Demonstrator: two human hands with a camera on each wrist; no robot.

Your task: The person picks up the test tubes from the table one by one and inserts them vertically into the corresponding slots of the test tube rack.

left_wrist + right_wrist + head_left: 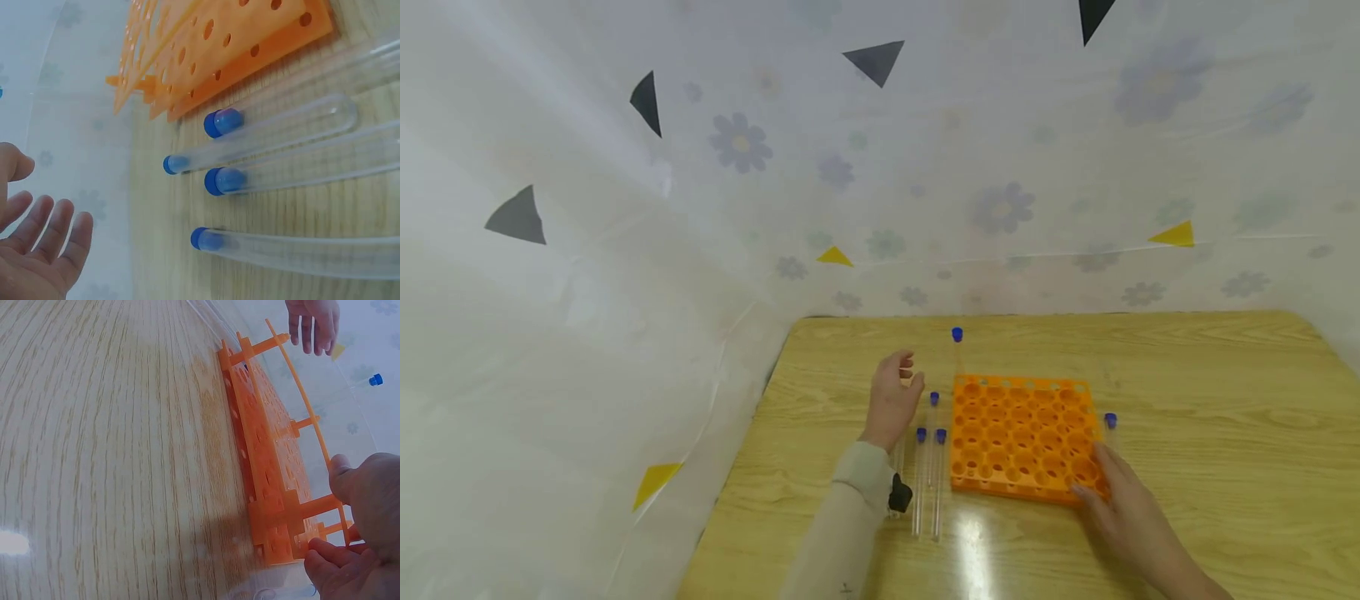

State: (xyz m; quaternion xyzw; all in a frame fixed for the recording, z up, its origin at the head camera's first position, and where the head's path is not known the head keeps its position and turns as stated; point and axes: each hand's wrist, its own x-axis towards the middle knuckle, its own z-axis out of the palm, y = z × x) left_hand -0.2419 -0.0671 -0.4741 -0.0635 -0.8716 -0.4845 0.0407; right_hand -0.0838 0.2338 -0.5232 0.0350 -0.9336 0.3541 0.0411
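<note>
An orange test tube rack [1024,437] with rows of round holes stands on the table. My right hand [1123,508] grips its near right corner, the thumb on the top and fingers at the side, as the right wrist view [369,515] also shows. Over the table left of the rack is my left hand [893,400], holding nothing, fingers loosely bent in the left wrist view [44,244]. Several clear test tubes [294,175] with blue caps lie side by side below it. One blue-capped test tube [957,335] stands upright at the rack's far left corner.
Another blue-capped test tube [1111,422] is at the right of the rack, partly hidden by the right hand. The wooden table [1240,417] ends at a pale flowered curtain [1000,150] behind and at the left.
</note>
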